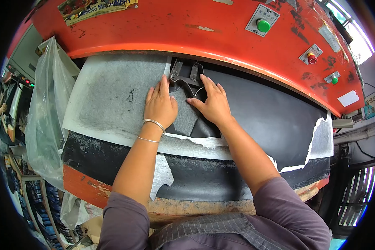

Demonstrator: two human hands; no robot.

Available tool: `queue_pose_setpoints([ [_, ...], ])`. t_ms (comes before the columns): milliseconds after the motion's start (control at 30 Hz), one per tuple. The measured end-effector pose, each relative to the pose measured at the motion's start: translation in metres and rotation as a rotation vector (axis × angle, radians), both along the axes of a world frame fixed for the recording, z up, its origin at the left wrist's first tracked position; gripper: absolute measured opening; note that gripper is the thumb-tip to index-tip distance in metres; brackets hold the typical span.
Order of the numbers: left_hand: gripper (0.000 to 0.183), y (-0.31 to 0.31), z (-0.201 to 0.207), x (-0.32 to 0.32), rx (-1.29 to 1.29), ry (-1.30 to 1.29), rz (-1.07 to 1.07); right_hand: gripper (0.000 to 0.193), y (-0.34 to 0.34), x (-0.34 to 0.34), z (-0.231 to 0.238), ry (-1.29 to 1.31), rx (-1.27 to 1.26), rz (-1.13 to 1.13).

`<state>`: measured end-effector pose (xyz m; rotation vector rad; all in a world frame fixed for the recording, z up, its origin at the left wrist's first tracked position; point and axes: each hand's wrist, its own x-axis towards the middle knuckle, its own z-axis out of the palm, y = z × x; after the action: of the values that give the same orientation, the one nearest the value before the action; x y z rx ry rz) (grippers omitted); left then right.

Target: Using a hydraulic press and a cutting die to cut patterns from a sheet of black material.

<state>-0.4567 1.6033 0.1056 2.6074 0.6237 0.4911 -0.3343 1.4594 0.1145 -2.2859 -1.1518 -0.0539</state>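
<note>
Left hand (159, 105) and right hand (214, 104), fingers outstretched and unclenched, flank a dark metal die (194, 71), long axis front to back, tapered end facing the person.

Taking the cutting die (184, 78) as the dial's centre, the orange-red press beam (229, 39) blocks 12 o'clock, its lower edge running down toward 4; the depth of the dark gap beneath cannot be told. The left hand (159, 104) bars 7 o'clock close in, the right hand (212, 100) 4 o'clock. Between the forearms, a lane opens from 6 o'clock. Beyond the left hand, the grey-white board (108, 96) offers low, flat room toward 8, until the clear plastic bag (48, 112). Past the right hand, the smooth black sheet (275, 112) leaves open space.
</note>
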Motion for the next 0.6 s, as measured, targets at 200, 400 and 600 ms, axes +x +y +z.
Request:
queue_pose_setpoints([
  [200,0.072,-0.003,0.009,0.003,0.001,0.079,-0.003,0.088,-0.002,-0.001,0.006,0.016,-0.015,-0.026],
  [400,0.083,0.014,-0.001,0.011,-0.115,0.025,0.046,0.098,-0.016,-0.002,0.015,0.064,-0.081,-0.007],
  [600,0.024,-0.030,0.043,0.042,-0.462,-0.355,-0.083,0.064,-0.174,0.072,0.053,0.056,0.842,-0.184],
])
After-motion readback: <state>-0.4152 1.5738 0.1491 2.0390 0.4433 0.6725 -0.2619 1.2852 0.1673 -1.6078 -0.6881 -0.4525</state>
